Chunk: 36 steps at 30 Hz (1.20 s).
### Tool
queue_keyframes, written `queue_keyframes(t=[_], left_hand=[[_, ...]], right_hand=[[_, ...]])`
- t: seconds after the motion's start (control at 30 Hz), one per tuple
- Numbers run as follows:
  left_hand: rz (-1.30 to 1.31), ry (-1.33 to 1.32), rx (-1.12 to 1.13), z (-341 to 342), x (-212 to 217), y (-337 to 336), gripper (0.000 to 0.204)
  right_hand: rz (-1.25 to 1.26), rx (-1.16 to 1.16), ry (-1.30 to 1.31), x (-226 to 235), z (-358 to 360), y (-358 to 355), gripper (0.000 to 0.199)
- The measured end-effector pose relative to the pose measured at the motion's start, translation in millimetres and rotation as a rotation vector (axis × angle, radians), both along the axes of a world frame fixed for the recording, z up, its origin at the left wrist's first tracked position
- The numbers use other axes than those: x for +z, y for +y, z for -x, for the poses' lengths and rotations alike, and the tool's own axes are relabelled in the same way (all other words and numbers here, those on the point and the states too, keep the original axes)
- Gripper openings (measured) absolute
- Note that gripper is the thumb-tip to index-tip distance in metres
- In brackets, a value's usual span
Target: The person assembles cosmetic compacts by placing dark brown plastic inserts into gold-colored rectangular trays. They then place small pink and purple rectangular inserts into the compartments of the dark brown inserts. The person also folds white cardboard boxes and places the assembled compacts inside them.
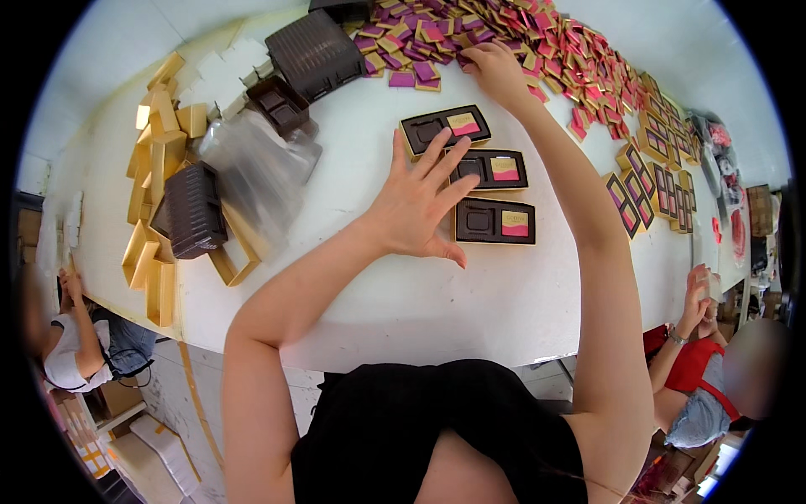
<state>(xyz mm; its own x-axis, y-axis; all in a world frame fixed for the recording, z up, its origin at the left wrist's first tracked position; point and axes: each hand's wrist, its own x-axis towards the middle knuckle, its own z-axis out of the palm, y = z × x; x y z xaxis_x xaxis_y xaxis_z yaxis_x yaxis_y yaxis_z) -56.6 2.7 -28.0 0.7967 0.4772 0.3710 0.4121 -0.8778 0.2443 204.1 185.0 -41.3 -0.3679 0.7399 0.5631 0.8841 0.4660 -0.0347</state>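
Observation:
Three shallow dark boxes with gold rims lie in a column at the middle of the table: a far box (422,133), a middle box (514,181) and a near box (495,238). Each has a pink-and-cream square piece in its right compartment and a bare left compartment. My left hand (411,206) is open, fingers spread, over the left ends of the far and middle boxes. My right hand (497,71) reaches to the heap of small wrapped squares (554,50), purple, pink and gold. Its fingers are bent together at the heap's near edge; what they pinch is hidden.
Gold box sleeves (159,160), stacked dark trays (311,55), another tray stack (195,210) and clear plastic (269,168) crowd the left. Filled boxes (663,189) stand at right. One co-worker's hands (697,298) are at the right edge, another's (71,286) at the left.

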Motion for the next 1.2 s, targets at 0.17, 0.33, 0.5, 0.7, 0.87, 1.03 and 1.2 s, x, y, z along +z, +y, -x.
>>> queue_keyframes(t=[0.17, 0.33, 0.5, 0.7, 0.87, 1.03, 1.2], left_hand=[[-0.013, -0.162, 0.333, 2, -11, 3, 0.111], [0.122, -0.235, 0.413, 2, -22, 10, 0.105], [0.143, -0.169, 0.423, 2, -18, 13, 0.095], [0.064, -0.076, 0.443, 2, -20, 14, 0.087], [0.016, -0.063, 0.452, 0, -19, 14, 0.085], [0.053, -0.311, 0.258, 2, -8, 16, 0.077], [-0.168, -0.241, 0.148, 15, -17, 21, 0.068]], right_hand=[[0.222, 0.222, 0.39, 30, 5, -46, 0.021], [0.505, 0.527, 0.191, 50, 14, -99, 0.041], [0.544, 0.559, 0.09, 50, 28, -103, 0.057], [0.294, 0.577, -0.278, 59, 33, -104, 0.057], [0.403, 0.581, -0.162, 60, 27, -77, 0.038], [-0.06, 0.245, 0.015, 16, -8, 9, 0.03], [0.021, 0.128, 0.017, 12, -9, 0, 0.027]])
